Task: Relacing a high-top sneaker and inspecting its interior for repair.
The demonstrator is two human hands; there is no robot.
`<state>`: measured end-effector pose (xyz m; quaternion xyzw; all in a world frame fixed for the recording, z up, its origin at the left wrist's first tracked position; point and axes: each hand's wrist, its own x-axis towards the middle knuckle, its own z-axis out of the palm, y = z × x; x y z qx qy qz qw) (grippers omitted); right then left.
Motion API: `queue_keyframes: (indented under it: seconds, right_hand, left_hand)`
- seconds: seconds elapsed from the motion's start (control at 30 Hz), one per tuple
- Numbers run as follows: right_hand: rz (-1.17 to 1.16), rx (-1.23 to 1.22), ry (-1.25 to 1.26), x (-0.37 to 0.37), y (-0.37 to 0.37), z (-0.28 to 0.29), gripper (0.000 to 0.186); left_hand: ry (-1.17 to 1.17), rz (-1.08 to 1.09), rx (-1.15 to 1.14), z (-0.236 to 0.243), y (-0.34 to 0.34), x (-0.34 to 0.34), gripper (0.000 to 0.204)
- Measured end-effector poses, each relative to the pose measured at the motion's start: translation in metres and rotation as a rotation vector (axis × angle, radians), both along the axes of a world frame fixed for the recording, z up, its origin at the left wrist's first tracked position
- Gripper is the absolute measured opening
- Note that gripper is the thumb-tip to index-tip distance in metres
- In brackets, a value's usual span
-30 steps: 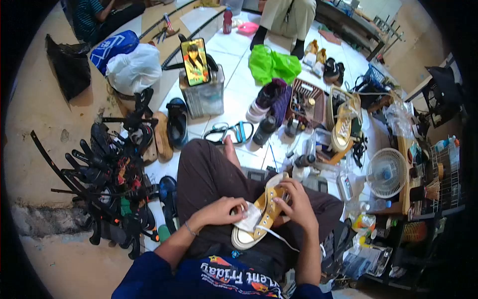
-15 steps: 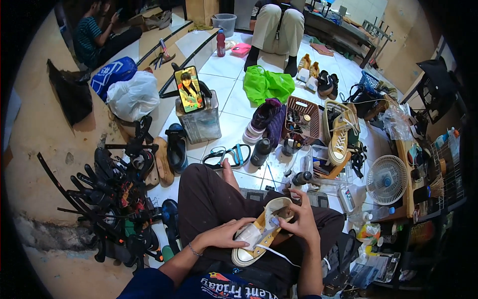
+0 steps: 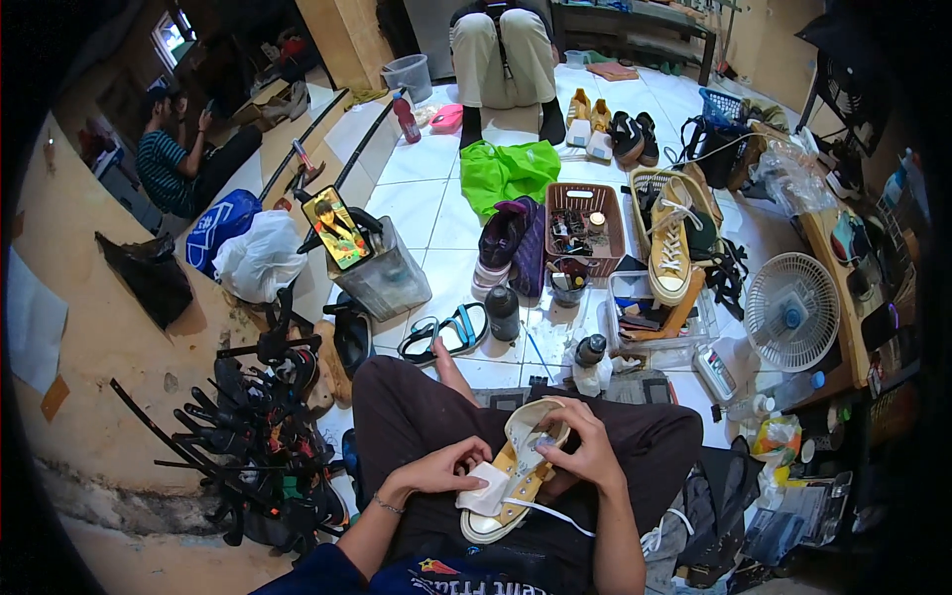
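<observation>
The yellow canvas sneaker [image 3: 529, 484] slants at the frame's lower centre, toe lower left, heel upper right; right hand [image 3: 589, 451] grips its collar, left hand [image 3: 443, 470], nearer the toe, touches the tongue [image 3: 484, 495], grip unclear.

floor tiles [image 3: 405, 210] brightly lit | window [image 3: 173, 40] glowing | upper-left room [image 3: 111, 61] dim | fisheye bending, black rim

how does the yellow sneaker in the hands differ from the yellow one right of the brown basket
The held sneaker has a white lace trailing loose; the other sneaker is laced across its front. The held sneaker has the left hand and right hand on it; the other sneaker lies untouched. Both are yellow with pale toe caps.
</observation>
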<state>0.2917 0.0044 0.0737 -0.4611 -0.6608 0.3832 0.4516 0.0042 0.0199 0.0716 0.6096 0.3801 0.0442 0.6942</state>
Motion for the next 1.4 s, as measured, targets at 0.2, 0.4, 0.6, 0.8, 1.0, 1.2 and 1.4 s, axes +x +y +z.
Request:
queue_keyframes:
  seconds: [0.2, 0.4, 0.6, 0.8, 1.0, 1.2, 1.4]
  right_hand:
    - [0.023, 0.006, 0.008, 0.007, 0.000, 0.000, 0.044]
    - [0.048, -0.010, 0.047, 0.011, -0.002, 0.000, 0.037]
    - [0.047, 0.032, 0.067, 0.013, -0.006, -0.005, 0.021]
    - [0.033, 0.102, -0.028, 0.004, -0.008, 0.012, 0.018]
    - [-0.030, 0.151, -0.190, -0.003, -0.017, 0.014, 0.017]
    - [-0.063, 0.201, -0.012, -0.001, -0.016, 0.014, 0.018]
    - [-0.150, 0.233, -0.027, -0.009, -0.002, -0.006, 0.037]
  left_hand:
    - [-0.128, -0.093, -0.152, 0.047, -0.001, 0.011, 0.031]
    - [-0.277, -0.042, -0.233, 0.036, 0.001, 0.037, 0.030]
    - [-0.515, 0.476, -0.313, 0.012, -0.017, 0.052, 0.053]
    - [-0.467, 0.268, -0.075, 0.005, -0.037, 0.076, 0.068]
    - [-0.211, 0.293, 0.198, -0.016, -0.042, 0.105, 0.073]
    - [-0.219, 0.125, 0.407, 0.014, -0.036, 0.075, 0.057]
    - [-0.250, 0.559, 0.506, -0.025, -0.006, 0.052, 0.041]
